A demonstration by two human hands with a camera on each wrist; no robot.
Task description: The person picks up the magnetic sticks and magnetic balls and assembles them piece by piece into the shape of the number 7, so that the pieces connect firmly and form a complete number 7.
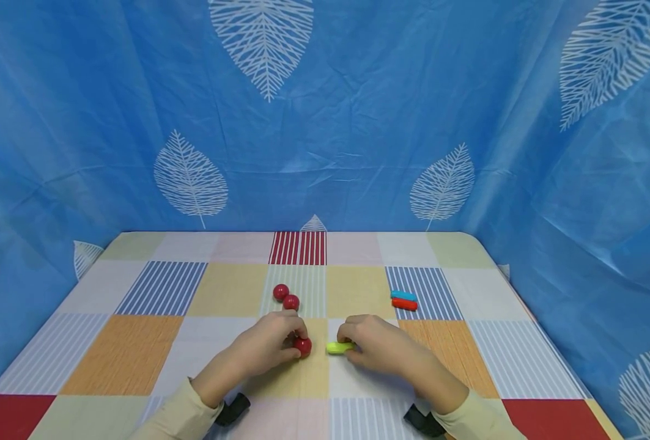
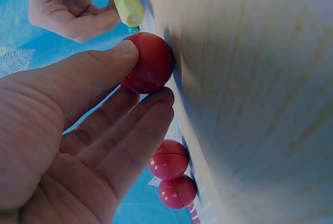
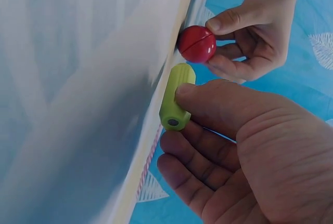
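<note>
My left hand (image 1: 269, 342) pinches a glossy red ball (image 2: 152, 63) between thumb and fingers at the table surface. A thin seam line runs round that ball, seen in the right wrist view. Across from it, my right hand (image 1: 382, 345) pinches a short yellow-green cylinder (image 3: 177, 96) with ridged sides and a small dark dot in its end. The cylinder lies sideways, a small gap away from the held ball. Beyond the left hand, two more red balls (image 1: 280, 292) sit close together on the cloth.
Farther back on the right, a blue cylinder (image 1: 403, 296) and a red cylinder (image 1: 404, 304) lie side by side. A patchwork cloth (image 1: 236, 284) covers the table. Blue curtains (image 1: 325, 122) with white leaf prints hang behind it and at its sides.
</note>
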